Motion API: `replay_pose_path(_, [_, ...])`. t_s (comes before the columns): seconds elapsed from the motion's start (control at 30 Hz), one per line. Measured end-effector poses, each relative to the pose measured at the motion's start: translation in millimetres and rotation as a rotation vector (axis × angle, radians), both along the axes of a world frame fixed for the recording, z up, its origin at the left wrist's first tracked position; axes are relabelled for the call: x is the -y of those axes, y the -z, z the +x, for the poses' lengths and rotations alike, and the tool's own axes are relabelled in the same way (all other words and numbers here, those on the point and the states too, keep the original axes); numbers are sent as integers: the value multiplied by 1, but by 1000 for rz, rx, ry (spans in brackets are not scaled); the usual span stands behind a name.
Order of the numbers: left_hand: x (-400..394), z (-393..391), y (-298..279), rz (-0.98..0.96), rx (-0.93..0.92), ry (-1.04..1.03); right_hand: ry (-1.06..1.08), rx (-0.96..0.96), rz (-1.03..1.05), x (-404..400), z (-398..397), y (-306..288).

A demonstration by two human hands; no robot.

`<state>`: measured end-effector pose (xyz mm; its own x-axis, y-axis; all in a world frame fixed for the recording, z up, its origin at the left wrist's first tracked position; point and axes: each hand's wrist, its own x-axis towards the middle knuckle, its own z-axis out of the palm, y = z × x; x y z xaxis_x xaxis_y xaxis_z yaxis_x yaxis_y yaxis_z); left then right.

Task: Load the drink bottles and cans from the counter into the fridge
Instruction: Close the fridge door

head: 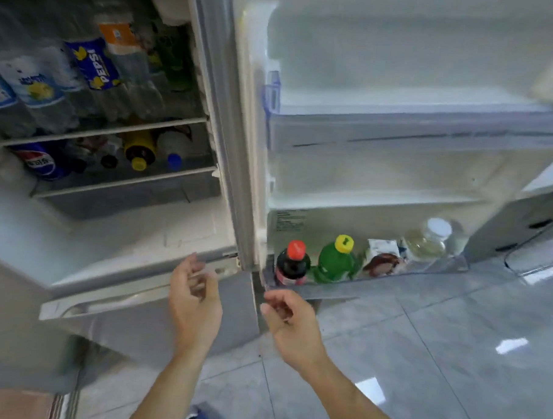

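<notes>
We are standing at the open fridge (pixel 227 144) with our left hand (pixel 193 296) and right hand (pixel 285 314) hanging loose-fingered and holding nothing, just below the bottom door shelf (pixel 392 279). Drink bottles are lying on the inner shelves (pixel 98 132), and a red-capped bottle (pixel 293 262) and green bottle (pixel 334 259) are standing in the door. We are judging ourselves between loads; the counter is out of view, so next we are turning back for another drink.

Two bare forearms, no sleeves, left hand (pixel 195 297), right hand (pixel 291 321), no rings or watch
</notes>
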<state>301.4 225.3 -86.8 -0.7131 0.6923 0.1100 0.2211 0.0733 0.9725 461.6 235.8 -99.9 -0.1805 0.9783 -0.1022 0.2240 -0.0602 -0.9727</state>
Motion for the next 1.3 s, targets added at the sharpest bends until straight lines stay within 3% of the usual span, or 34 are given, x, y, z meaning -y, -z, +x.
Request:
replay_pose_path(0.3, [55, 141, 13, -117, 97, -24, 237, -6, -146, -4, 217, 0])
replay_pose_path(0.5, [54, 180, -1, -138, 80, 8, 518, -93, -51, -81, 299, -33])
replay_pose_path(0.63, [37, 201, -16, -110, 69, 25, 624, -225, -17, -156, 318, -80])
replay_pose_path(0.87, [9, 228, -46, -10, 51, 70, 485, -344, 39, -231, 302, -144])
replay_pose_path(1.1, [17, 236, -56, 20, 25, 91, 498, -344, -14, -222, 297, -151])
replay_pose_path(1.3, [37, 242, -61, 34, 5, 161, 559, -391, 65, -185, 299, -144])
